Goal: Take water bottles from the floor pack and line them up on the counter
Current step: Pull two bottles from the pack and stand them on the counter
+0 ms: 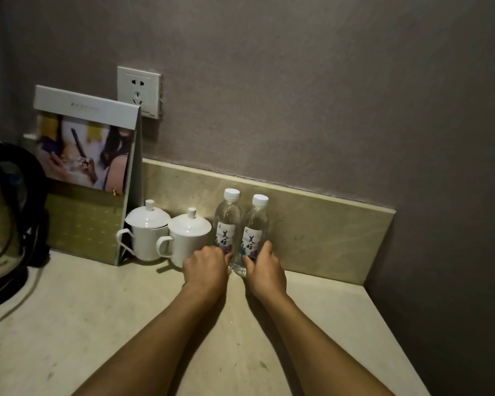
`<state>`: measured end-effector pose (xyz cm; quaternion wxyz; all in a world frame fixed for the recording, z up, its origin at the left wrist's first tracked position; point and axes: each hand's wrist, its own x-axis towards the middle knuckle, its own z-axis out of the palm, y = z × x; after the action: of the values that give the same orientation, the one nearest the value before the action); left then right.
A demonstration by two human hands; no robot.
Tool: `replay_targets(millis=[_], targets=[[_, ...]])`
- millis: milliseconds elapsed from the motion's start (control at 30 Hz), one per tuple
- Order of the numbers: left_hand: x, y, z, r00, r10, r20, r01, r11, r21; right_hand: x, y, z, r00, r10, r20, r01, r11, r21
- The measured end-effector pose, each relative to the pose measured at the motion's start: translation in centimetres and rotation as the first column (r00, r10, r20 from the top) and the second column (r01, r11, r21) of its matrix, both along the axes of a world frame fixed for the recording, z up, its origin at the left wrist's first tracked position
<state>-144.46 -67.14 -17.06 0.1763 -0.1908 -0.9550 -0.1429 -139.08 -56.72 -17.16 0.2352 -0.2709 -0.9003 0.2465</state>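
Setting two bottles upright at the worktop's (240, 324) far edge: left hand (205, 267) fingers curled round the left bottle (227, 221), right hand (265, 270) round the right bottle (256, 224). Next, I'd say: let go, fetch more.

Two bottles (242, 224) are standing upright, touching, against the backsplash (326, 224); the left hand (205, 267) and right hand (265, 270) are gripping their bases beside two lidded cups (166, 232).

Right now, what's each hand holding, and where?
Left hand grips the left water bottle near its base; right hand grips the right water bottle likewise.
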Motion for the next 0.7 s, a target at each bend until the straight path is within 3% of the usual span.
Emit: replay_targets(millis=[700], targets=[[-0.6, -0.6, -1.2, 0.995, -0.098, -0.014, 0.099, 0.98, 0.175, -0.3, -0.5, -0.4, 1.0, 0.002, -0.016, -0.003, 0.998, -0.07]])
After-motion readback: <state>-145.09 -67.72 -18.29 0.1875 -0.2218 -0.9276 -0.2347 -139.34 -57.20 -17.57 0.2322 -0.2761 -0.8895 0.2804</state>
